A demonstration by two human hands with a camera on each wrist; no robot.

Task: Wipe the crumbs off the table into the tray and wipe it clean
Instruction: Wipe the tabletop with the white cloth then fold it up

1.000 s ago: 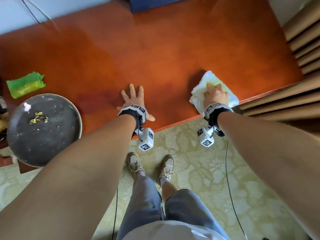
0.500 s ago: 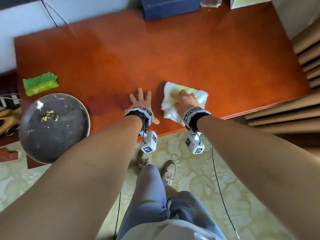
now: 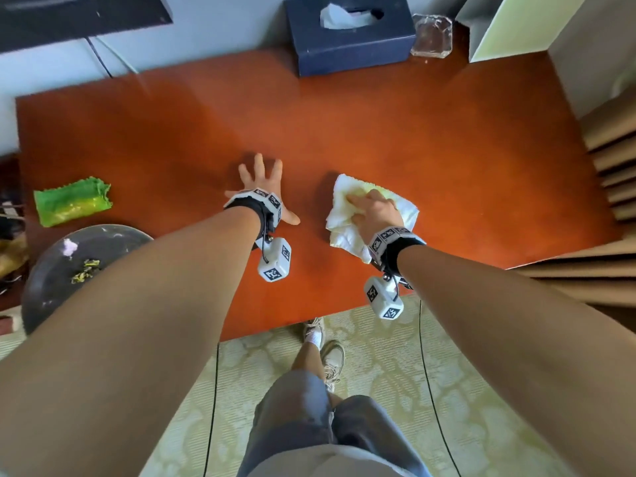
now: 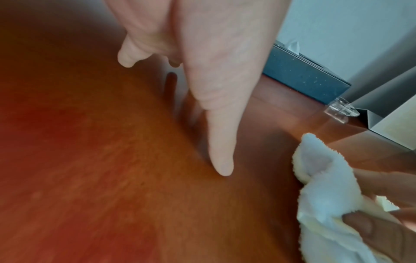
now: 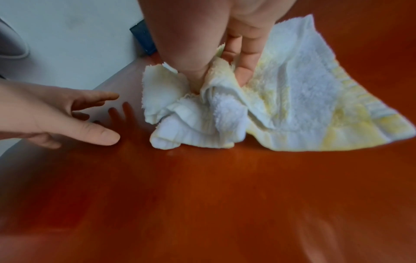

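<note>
My left hand [image 3: 260, 182] lies flat on the red-brown table [image 3: 413, 132], fingers spread; its fingertips [image 4: 221, 167] touch the wood. Just to its right, my right hand [image 3: 375, 213] presses on a white and yellow towel [image 3: 342, 197] and bunches its folds [image 5: 225, 106] between thumb and fingers. The towel's edge [image 4: 321, 195] shows at the right of the left wrist view. A round grey tray [image 3: 44, 290] sits past the table's front left corner, with yellow-green crumbs [image 3: 84, 270] in it. No crumbs show on the table.
A green cloth [image 3: 72, 201] lies at the table's left edge. At the back stand a dark blue tissue box [image 3: 351, 39], a clear glass piece [image 3: 432, 36] and a white box [image 3: 509, 25]. Brown curtain folds [image 3: 612, 173] hang on the right.
My right hand slid the towel from the table's front right corner leftward to beside my left hand. Both hands now lie farther in from the front edge.
</note>
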